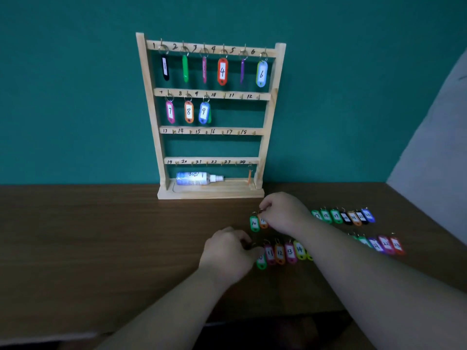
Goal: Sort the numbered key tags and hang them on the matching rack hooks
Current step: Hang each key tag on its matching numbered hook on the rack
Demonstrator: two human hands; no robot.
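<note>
Rack [152, 109] filled through 9; you're at 10. Right hand [285, 213] pinches orange tag [263, 223] ring; left hand [227, 251] curled by green tag [261, 263], grip unclear. Next needs hook 10 [224, 96].

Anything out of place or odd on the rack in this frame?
Yes. Hook 9 carries two tags: a green tag hangs behind the blue 9 tag. A spray bottle lies on its side in the rack's base tray.

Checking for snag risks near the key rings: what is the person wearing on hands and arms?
Nothing visible: left hand and right hand are ungloved, both forearms uncovered to the frame edge, no sleeves, watch, rings or bands seen. Dim view.
</note>
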